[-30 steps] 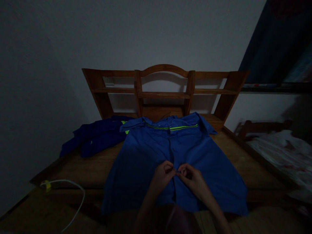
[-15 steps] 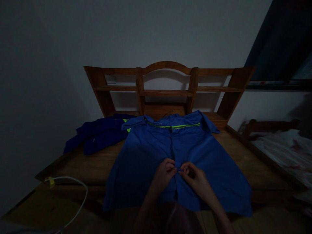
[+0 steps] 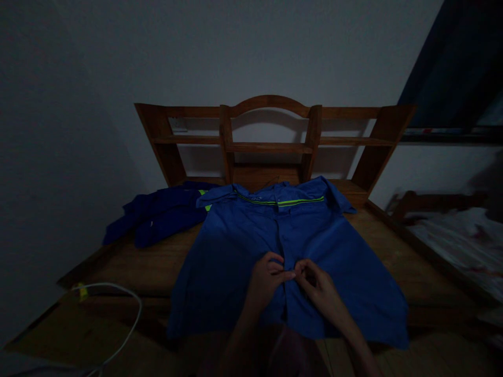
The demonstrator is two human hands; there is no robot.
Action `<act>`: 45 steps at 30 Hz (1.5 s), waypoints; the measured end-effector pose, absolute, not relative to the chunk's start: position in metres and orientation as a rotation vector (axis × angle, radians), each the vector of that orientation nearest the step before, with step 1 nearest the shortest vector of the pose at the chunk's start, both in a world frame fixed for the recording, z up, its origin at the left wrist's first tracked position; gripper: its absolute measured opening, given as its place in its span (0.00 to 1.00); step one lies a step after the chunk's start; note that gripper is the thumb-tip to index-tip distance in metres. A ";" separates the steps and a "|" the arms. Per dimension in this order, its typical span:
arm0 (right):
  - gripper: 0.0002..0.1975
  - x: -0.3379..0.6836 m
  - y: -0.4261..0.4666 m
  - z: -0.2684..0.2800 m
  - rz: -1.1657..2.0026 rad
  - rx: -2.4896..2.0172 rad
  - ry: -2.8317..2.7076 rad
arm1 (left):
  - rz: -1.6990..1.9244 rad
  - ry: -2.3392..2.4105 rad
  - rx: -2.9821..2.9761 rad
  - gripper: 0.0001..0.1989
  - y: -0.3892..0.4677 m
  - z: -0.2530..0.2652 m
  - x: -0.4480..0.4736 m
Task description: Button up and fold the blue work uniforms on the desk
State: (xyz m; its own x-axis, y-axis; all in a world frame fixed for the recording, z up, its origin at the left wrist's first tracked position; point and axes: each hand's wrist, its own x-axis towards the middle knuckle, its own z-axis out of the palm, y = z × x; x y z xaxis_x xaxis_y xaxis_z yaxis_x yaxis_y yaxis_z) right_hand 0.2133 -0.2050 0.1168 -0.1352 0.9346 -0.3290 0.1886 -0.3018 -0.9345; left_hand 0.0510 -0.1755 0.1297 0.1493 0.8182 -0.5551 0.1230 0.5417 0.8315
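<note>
A blue work shirt (image 3: pixel 236 251) with yellow-green stripes across its chest lies spread out, collar away from me, its hem hanging over the near edge. My left hand (image 3: pixel 268 277) is at the front placket, thumb stretched across it and fingers curled on the cloth. Just to the right, my right hand (image 3: pixel 316 285) pinches the placket edge between thumb and forefinger. The two hands' fingertips nearly meet there. Any button between them is too small and dark to make out.
Dark blue folded clothing (image 3: pixel 165 214) lies left of the shirt on the wooden surface (image 3: pixel 157 269). Behind stands a wooden shelf unit (image 3: pixel 269 149) against the wall. A white cable (image 3: pixel 133 319) loops at lower left. Pale bedding (image 3: pixel 463 235) is at right.
My left thumb has stretched further right across the placket. My right hand's fingertips have shifted slightly right. The shirt lies much as before.
</note>
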 end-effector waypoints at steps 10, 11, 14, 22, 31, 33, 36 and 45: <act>0.10 0.212 -0.204 0.117 1.539 -1.517 -1.257 | 0.564 1.232 0.923 0.17 -0.172 0.129 0.045; 0.10 0.212 -0.204 0.117 1.541 -1.524 -1.251 | 0.559 1.232 0.916 0.17 -0.171 0.130 0.045; 0.10 0.212 -0.204 0.117 1.540 -1.540 -1.235 | 0.558 1.242 0.903 0.17 -0.171 0.133 0.047; 0.11 0.211 -0.204 0.119 1.504 -1.557 -1.271 | 0.621 1.318 0.995 0.12 -0.177 0.126 0.054; 0.12 0.212 -0.204 0.122 1.519 -1.528 -1.287 | 0.627 1.350 1.085 0.07 -0.179 0.122 0.053; 0.12 0.212 -0.204 0.124 1.538 -1.518 -1.271 | 0.620 1.350 1.090 0.07 -0.179 0.122 0.054; 0.12 0.212 -0.204 0.124 1.554 -1.511 -1.263 | 0.612 1.364 1.102 0.06 -0.180 0.122 0.054; 0.14 0.210 -0.203 0.126 1.537 -1.524 -1.259 | 0.645 1.370 1.153 0.10 -0.180 0.125 0.055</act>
State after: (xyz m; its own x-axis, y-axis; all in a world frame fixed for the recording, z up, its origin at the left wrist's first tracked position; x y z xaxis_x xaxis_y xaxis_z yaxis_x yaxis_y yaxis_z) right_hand 0.2099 -0.2029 0.1255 -0.1355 0.9172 -0.3747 0.1862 -0.3479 -0.9189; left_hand 0.0546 -0.1799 0.1254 0.1605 0.8987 -0.4082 0.2583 0.3609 0.8961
